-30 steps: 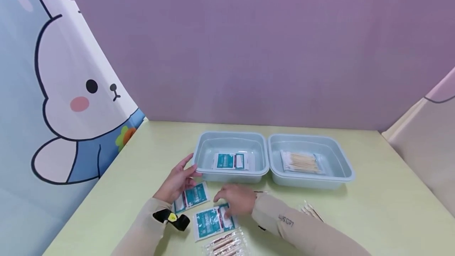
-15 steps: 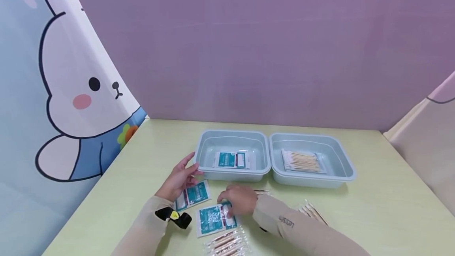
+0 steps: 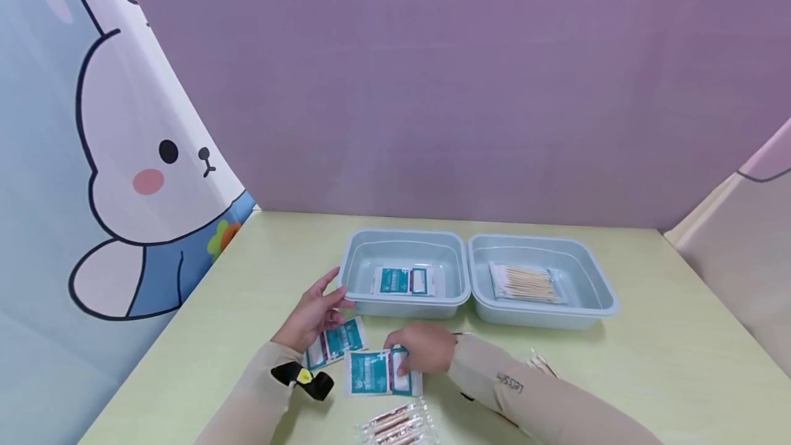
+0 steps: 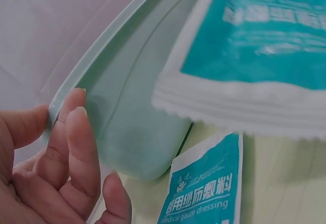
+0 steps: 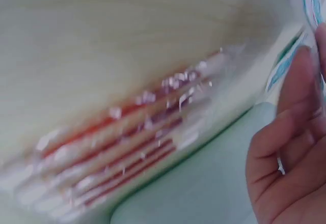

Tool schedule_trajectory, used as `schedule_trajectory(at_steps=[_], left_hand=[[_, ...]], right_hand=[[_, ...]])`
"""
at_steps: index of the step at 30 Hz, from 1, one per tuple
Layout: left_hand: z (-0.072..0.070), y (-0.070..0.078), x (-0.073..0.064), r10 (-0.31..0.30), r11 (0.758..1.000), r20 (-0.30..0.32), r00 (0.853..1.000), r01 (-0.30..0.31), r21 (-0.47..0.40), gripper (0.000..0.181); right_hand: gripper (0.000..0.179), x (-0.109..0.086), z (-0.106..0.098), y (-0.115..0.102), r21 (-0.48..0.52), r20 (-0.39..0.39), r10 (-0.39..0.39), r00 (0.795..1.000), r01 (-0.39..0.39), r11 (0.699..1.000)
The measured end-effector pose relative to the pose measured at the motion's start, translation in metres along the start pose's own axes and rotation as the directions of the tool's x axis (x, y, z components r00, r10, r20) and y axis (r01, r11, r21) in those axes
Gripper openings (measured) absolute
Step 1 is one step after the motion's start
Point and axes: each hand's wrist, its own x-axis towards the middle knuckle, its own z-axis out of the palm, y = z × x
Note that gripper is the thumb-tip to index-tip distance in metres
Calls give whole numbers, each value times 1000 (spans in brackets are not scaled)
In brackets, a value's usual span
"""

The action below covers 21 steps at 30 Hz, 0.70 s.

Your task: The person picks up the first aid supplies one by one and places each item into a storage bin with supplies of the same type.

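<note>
My right hand (image 3: 426, 347) pinches a flat teal-and-white gauze dressing packet (image 3: 371, 373) by its right end, raised over the table. That packet (image 4: 254, 46) looms large in the left wrist view. My left hand (image 3: 312, 314) holds the front left corner of the left pale blue plastic bin (image 3: 404, 306), thumb and forefinger at the rim. Below that hand a second gauze dressing packet (image 3: 342, 338) lies on the table, partly covered by the hand. Inside the left bin rests another teal packet (image 3: 403, 281).
Beside it stands a second blue bin (image 3: 537, 314) holding a clear pack of cotton swabs (image 3: 525, 283). Clear-wrapped brown-tipped swabs (image 3: 398, 426) lie at the table's front. More swab sticks (image 3: 540, 364) show behind the right sleeve. A purple panel (image 3: 432, 88) closes the back.
My right hand has lifted the gauze dressing packet from the table and moved slightly up and right with it. The left hand keeps its place at the bin's corner.
</note>
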Motion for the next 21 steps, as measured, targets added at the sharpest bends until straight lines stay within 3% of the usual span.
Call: schedule_trajectory(at_steps=[3,8,16,21], left_hand=[[0,1,-1,1,1000,0,1000,-1,5,59],[-1,0,-3,5,1000,1,1000,-5,2,58],[1,-2,-3,26,999,0,1000,-26,-19,56],[6,-1,-4,35,999,22,999,-34,-33,56]], right_hand=[[33,-6,-10,1,22,-9,-31,999,31,999],[33,-17,-34,0,86,-48,-20,999,24,996],[37,-22,-80,0,239,-95,94,991,-69,969],[45,-17,-104,10,195,-124,116,985,-90,977]])
